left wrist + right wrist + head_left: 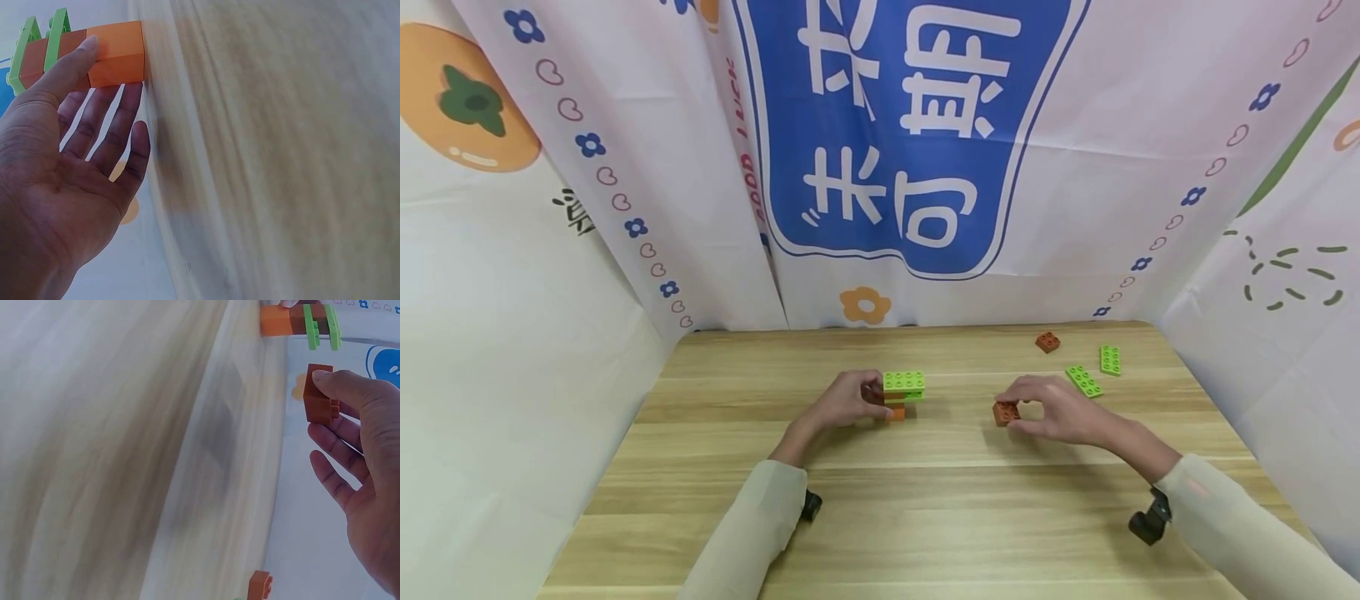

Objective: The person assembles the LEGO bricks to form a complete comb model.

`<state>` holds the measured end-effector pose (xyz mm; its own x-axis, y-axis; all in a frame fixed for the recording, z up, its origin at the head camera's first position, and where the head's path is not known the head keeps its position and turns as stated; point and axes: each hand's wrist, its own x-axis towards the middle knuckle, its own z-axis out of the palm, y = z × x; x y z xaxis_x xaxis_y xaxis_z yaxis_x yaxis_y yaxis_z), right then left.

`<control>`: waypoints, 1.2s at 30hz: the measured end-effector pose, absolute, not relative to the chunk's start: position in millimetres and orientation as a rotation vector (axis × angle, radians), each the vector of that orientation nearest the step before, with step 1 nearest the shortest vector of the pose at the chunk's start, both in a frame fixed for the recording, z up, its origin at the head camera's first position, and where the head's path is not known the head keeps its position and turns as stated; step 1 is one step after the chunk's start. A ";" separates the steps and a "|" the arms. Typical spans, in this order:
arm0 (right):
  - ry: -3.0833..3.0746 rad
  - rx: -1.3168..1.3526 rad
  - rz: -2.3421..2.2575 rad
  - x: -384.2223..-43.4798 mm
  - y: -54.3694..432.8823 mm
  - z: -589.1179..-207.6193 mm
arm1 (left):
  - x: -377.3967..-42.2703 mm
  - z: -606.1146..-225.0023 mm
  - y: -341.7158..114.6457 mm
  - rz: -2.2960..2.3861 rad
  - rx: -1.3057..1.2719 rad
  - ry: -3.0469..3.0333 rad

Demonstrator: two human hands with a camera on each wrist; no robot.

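My left hand [848,402] grips a stack of toy building bricks standing on the table. At its base is an orange block [115,53], and above that reddish-brown bricks alternate with green plates. A studded green plate [903,381] tops the stack, jutting out to the right. In the left wrist view the thumb lies along the stack's side near the orange block. To the right, my right hand [1060,410] pinches a reddish-brown brick [317,397] between thumb and fingers. This brick is held above the tabletop, its studs facing up.
Beyond the right hand, two loose green plates [1084,381] and another reddish-brown brick [1047,342] lie on the wood-grain table [880,517]. A printed white cloth [1075,208] hangs along the table's back edge, with white cloth on both sides.
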<state>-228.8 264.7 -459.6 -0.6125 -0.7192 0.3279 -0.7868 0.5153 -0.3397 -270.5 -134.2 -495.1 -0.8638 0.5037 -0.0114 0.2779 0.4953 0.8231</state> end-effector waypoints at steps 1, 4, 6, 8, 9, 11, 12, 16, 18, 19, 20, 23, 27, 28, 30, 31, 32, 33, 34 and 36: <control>-2.619 1.300 0.700 -229.2 263.1 -458.5 | -270.7 -495.4 -134.2 1.305 0.668 2.489; -2.645 1.297 0.716 -230.9 257.6 -455.2 | -271.1 -496.0 -134.4 1.308 0.673 2.484; -2.640 1.306 0.730 -232.4 253.9 -453.4 | -271.2 -496.3 -134.6 1.311 0.678 2.480; -2.622 1.323 0.738 -234.3 250.1 -451.7 | -270.9 -496.1 -134.7 1.310 0.676 2.479; -2.614 1.331 0.746 -235.2 248.3 -450.9 | -270.9 -496.2 -134.8 1.312 0.676 2.478; -2.610 1.343 0.755 -237.5 244.9 -450.5 | -270.7 -496.4 -134.9 1.314 0.677 2.476; -2.611 1.347 0.764 -238.4 243.1 -450.1 | -270.6 -496.6 -134.9 1.315 0.678 2.476; -2.623 1.350 0.813 -242.0 235.4 -448.9 | -270.6 -496.7 -134.7 1.316 0.681 2.477; -2.617 1.350 0.819 -243.4 231.5 -448.3 | -270.4 -496.6 -134.5 1.319 0.681 2.475; -2.610 1.352 0.816 -244.2 229.7 -447.9 | -270.3 -496.5 -134.4 1.320 0.681 2.473; -2.599 1.356 0.809 -245.1 227.9 -448.0 | -270.3 -496.3 -134.3 1.322 0.682 2.470; -2.559 1.370 0.800 -247.6 223.4 -448.0 | -269.8 -495.9 -134.1 1.323 0.681 2.463; -2.514 1.385 0.828 -251.4 216.5 -446.4 | -269.0 -496.0 -134.2 1.321 0.679 2.463; -2.508 1.386 0.837 -252.4 214.8 -445.6 | -269.0 -496.1 -134.4 1.323 0.677 2.464; -2.503 1.380 0.848 -253.9 211.0 -443.7 | -269.1 -496.5 -134.6 1.325 0.679 2.465; -2.501 1.377 0.853 -254.7 209.3 -442.8 | -269.3 -496.6 -134.6 1.325 0.680 2.466; -2.501 1.374 0.858 -255.2 207.6 -441.8 | -269.5 -496.8 -134.7 1.325 0.682 2.466; -2.502 1.371 0.856 -255.8 205.9 -440.9 | -269.7 -496.9 -134.7 1.323 0.683 2.467; -2.504 1.366 0.858 -256.2 204.2 -440.0 | -270.0 -497.0 -134.8 1.323 0.684 2.468; -2.504 1.361 0.861 -257.4 200.6 -438.8 | -270.4 -496.9 -134.7 1.316 0.687 2.471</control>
